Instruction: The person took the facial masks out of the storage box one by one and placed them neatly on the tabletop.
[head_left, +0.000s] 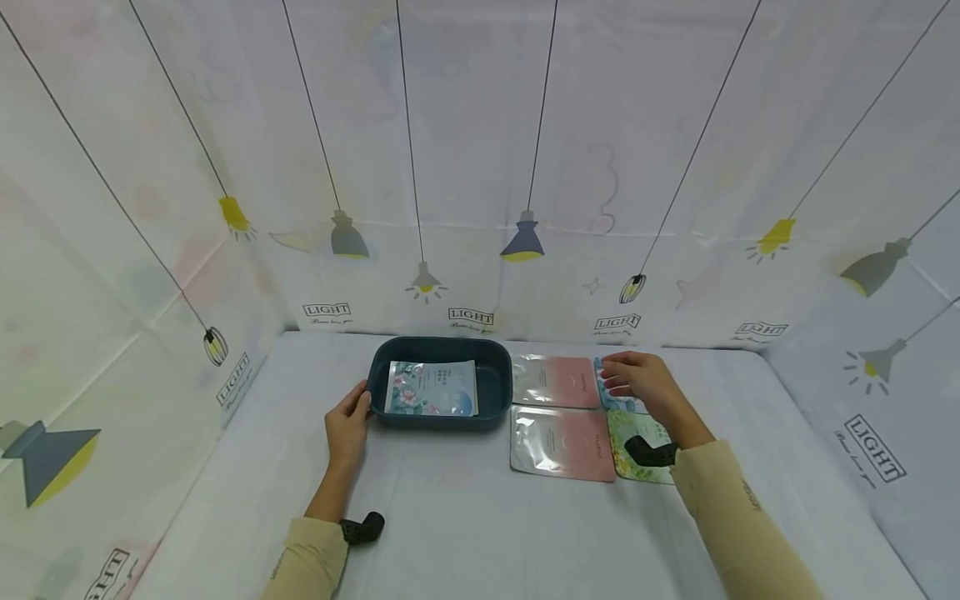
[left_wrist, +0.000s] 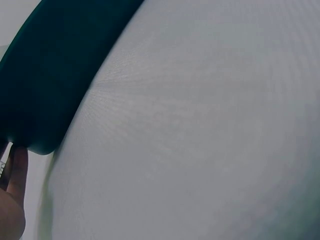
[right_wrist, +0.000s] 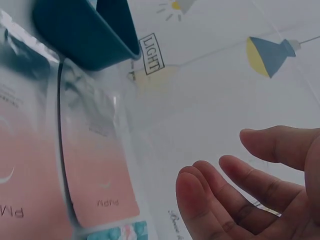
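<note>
Left hand [head_left: 348, 432], fingers near straight, touches tray [head_left: 442, 422]'s left end; right hand [head_left: 647, 385], half-open, empty, near blue packet [head_left: 613, 402] right of tray. Best pinch one edge.

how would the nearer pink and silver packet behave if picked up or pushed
The packet is probably light and bendy, being thin and flat. Its glare suggests a slick surface that may slide. Lying flat, it seems unlikely to roll.

left grip [head_left: 347, 429], arm [head_left: 327, 497] extended forward; right grip [head_left: 641, 383] raised, fingers [right_wrist: 192, 192] loosely bent, thumb [right_wrist: 275, 144] apart.
</note>
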